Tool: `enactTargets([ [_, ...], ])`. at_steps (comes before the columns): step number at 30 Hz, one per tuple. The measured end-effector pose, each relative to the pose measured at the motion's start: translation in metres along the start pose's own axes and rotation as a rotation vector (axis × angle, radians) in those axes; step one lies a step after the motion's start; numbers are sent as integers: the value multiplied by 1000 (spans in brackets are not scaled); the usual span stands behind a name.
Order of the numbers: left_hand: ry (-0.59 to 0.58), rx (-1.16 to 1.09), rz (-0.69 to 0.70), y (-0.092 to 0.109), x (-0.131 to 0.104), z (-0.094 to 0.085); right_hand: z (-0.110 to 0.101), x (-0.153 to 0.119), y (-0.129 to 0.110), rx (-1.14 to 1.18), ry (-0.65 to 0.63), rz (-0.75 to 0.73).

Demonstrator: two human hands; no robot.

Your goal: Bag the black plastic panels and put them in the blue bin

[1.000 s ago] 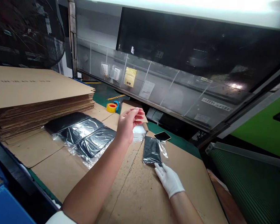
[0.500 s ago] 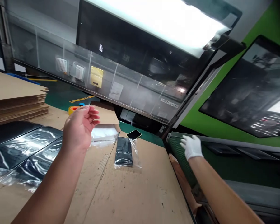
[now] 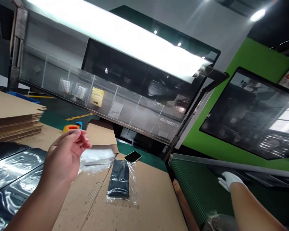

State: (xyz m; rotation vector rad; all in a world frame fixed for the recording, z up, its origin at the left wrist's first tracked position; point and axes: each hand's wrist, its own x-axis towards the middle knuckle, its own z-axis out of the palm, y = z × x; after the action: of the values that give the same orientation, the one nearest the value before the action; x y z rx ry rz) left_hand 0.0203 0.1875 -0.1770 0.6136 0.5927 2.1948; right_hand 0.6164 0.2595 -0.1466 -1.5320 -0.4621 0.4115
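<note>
My left hand (image 3: pixel 66 155) is bare and raised above the cardboard-covered bench, its fingers curled in toward the thumb with nothing visible in them. Behind it are clear plastic bags (image 3: pixel 97 157) by a cardboard box. My right hand (image 3: pixel 231 181), in a white glove, reaches over the green conveyor belt (image 3: pixel 190 179). Its fingers are stretched out beside a dark flat panel (image 3: pixel 233 173); I cannot tell whether they touch it. Between my hands, a black flat item in a clear bag (image 3: pixel 119 179) lies on the cardboard.
A phone (image 3: pixel 133 156) lies beyond the bagged item. At left are a cardboard stack (image 3: pixel 14 118), bagged black sheets (image 3: pixel 12 170) and a roll of yellow tape (image 3: pixel 71 127). A rack of clear bins (image 3: pixel 101 96) stands behind the bench, under a bright lamp.
My right hand has moved right and lower over the belt, toward the dark panels. My left hand has dropped lower and to the left in view. The camera has tilted up.
</note>
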Motion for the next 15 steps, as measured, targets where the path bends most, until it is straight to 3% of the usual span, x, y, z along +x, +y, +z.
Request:
enactTargets([
  [3,-44,32,20,1,-6,3,-4,19,5,5,38,154],
  [7,-130,34,-103,-2,-9,7,-11,27,9,-1,12,200],
  [11,-130,63,-36,-10,-12,9,-16,19,9,-36,-23,228],
  [15,-225,105,-7,-14,-22,9,-8,2,8,-40,-65,221],
])
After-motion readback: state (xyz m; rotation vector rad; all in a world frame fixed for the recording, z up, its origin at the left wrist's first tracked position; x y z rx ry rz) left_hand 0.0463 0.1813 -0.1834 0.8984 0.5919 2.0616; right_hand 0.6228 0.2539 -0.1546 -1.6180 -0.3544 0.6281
